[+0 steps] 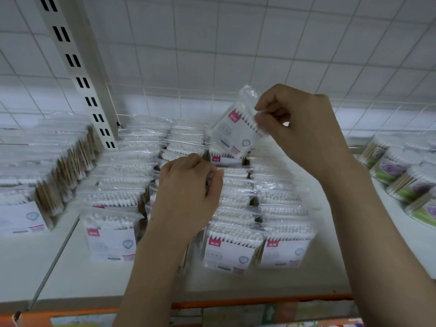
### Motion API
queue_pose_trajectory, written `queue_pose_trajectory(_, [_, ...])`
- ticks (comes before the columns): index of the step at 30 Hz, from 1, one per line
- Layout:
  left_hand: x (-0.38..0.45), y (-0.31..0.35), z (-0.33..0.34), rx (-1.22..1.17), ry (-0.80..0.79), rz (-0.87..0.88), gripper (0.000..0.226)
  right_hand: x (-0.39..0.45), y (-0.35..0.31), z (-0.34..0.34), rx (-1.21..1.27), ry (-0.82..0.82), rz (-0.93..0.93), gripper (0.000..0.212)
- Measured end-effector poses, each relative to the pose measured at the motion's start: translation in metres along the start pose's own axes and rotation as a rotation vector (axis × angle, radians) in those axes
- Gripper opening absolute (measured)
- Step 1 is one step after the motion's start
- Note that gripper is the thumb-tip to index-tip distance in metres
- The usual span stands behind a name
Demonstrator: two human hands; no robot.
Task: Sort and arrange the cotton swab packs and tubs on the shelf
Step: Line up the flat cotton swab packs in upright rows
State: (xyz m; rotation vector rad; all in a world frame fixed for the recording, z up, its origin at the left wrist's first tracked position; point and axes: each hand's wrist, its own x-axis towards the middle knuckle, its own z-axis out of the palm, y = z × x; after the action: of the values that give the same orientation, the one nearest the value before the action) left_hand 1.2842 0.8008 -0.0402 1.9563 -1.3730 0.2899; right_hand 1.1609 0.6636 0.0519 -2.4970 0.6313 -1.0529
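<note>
My right hand (304,131) pinches a clear cotton swab pack (236,125) with a pink label, held tilted above the back of the rows. My left hand (188,192) is curled among the upright packs in the middle rows (238,201), its fingers gripping the tops of packs there. Several rows of like packs stand on the white shelf (99,274), running from the front edge back to the wire grid. The front packs (232,249) show pink labels and white swab tips.
More swab packs with wooden sticks stand at the left (59,171) past a slotted upright post (77,74). Round tubs with purple flower labels (405,175) crowd the right. A wire grid backs the shelf. An orange rail (259,300) edges the front.
</note>
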Motion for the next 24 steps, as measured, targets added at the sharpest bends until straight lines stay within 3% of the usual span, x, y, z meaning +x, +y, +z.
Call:
queue_pose_trajectory(6, [0.0,0.002,-0.001,0.027,-0.027,-0.014,0.04,-0.001,0.002,0.01,-0.145,-0.069,-0.088,0.014])
queue_pose_trajectory(10, [-0.001,0.003,-0.001,0.031,-0.028,-0.024,0.04,0.001,0.005,0.022,-0.225,-0.199,-0.163,0.014])
queue_pose_trajectory(17, [-0.001,0.005,0.001,0.033,-0.004,-0.03,0.037,-0.007,0.008,0.041,-0.294,-0.388,-0.099,0.022])
queue_pose_trajectory(24, [-0.001,0.007,-0.002,0.099,-0.112,-0.051,0.039,-0.016,0.008,0.04,-0.208,-0.485,-0.019,0.027])
